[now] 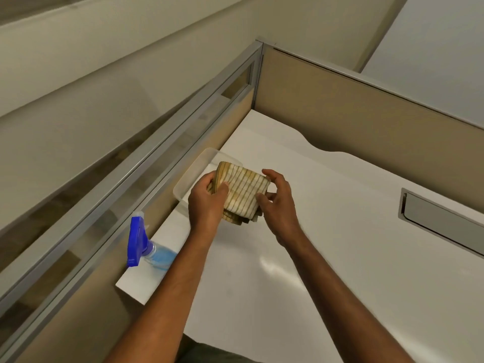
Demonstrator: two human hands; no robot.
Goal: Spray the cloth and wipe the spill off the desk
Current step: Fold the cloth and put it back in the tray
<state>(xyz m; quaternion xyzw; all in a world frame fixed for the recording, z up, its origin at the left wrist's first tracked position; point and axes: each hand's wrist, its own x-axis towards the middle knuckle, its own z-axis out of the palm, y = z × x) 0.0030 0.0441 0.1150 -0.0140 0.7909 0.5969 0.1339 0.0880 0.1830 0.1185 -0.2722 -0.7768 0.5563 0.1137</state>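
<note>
Your left hand (207,203) and right hand (277,203) both grip the folded cloth (242,192); it looks soft and light, so hold its edges.

Folded striped cloth (242,191) between left hand (207,203) and right hand (279,203)

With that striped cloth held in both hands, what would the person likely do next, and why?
Probably free the left hand to take the spray bottle standing at the desk's left edge. The folded cloth is held by both hands, right hand too, and the bottle stands untouched.
</note>
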